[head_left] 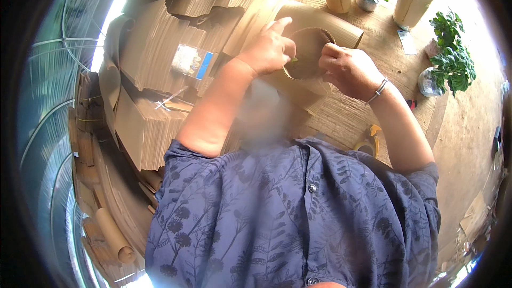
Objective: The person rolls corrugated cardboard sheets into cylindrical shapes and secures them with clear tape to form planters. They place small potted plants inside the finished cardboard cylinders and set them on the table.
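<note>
Cardboard stacks (152,48) left, tube (308,56) between, plants (456,69) right

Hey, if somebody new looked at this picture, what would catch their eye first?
Probably the open, round mouth of a brown cardboard roll at upper centre, with the right hand gripping its right edge and the left hand at its left. Next might come the leafy green plants at the right, bright against the brown wooden surface, then the big stacks of flat brown corrugated cardboard at the left.
</note>
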Demonstrator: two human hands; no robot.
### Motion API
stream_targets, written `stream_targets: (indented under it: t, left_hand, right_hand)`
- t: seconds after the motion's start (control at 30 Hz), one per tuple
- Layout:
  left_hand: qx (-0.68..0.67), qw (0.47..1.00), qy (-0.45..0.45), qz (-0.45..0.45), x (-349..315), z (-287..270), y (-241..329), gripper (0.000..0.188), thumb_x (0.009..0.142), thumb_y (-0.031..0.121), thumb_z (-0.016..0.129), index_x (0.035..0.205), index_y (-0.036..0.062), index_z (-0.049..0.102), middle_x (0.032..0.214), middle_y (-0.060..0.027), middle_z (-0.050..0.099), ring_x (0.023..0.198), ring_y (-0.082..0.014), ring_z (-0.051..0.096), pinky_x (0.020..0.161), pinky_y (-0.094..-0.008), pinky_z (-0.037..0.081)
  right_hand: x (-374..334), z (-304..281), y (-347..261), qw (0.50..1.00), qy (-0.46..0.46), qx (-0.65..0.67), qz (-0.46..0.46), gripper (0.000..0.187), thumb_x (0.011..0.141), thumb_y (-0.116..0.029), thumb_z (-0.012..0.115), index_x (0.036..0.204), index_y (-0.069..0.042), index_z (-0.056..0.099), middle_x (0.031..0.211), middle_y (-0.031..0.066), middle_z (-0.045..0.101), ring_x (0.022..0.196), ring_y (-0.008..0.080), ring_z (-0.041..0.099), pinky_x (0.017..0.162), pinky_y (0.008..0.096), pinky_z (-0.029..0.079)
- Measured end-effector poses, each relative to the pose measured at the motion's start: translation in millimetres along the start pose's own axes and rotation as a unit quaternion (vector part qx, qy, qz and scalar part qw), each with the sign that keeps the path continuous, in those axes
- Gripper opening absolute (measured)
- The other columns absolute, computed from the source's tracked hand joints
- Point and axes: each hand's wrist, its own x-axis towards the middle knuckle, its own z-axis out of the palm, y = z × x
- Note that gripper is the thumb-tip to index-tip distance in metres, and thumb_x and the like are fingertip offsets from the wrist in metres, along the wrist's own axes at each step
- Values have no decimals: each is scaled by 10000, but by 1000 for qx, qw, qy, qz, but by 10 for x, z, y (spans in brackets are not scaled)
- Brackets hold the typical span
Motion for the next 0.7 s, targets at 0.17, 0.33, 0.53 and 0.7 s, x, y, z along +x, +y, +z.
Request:
stream_targets:
  t: [0.17,0.33,0.53,0.7]
  left_hand:
    - [-48,999,16,-11,17,53,-170,118,821,96,671,909,94,749,1576,-197,359,1335,-315,516,1040,-335,468]
    - [-141,989,48,-11,17,133,-233,135,852,89,648,941,91,751,1538,-205,412,1341,-345,510,1097,-371,427]
    - [-189,977,104,4,-31,109,-266,126,931,113,650,979,45,745,1480,-187,474,1326,-341,519,1086,-393,436]
    - [-71,991,105,42,-206,-26,-162,220,957,256,665,1011,62,755,1486,-185,481,1311,-372,514,1064,-420,453]
  right_hand:
    - [0,36,-6,999,32,22,-6,127,810,-152,689,825,-84,583,940,114,575,796,366,632,683,469,521]
    - [6,34,-9,999,34,35,-3,129,814,-151,687,826,-80,580,949,118,570,793,372,630,686,470,523]
    - [13,14,-26,999,26,17,9,110,811,-141,670,821,-83,578,946,121,568,801,369,631,686,471,523]
    - [43,36,-45,1000,23,18,6,117,804,-138,675,811,-83,572,933,119,562,809,366,631,690,466,522]
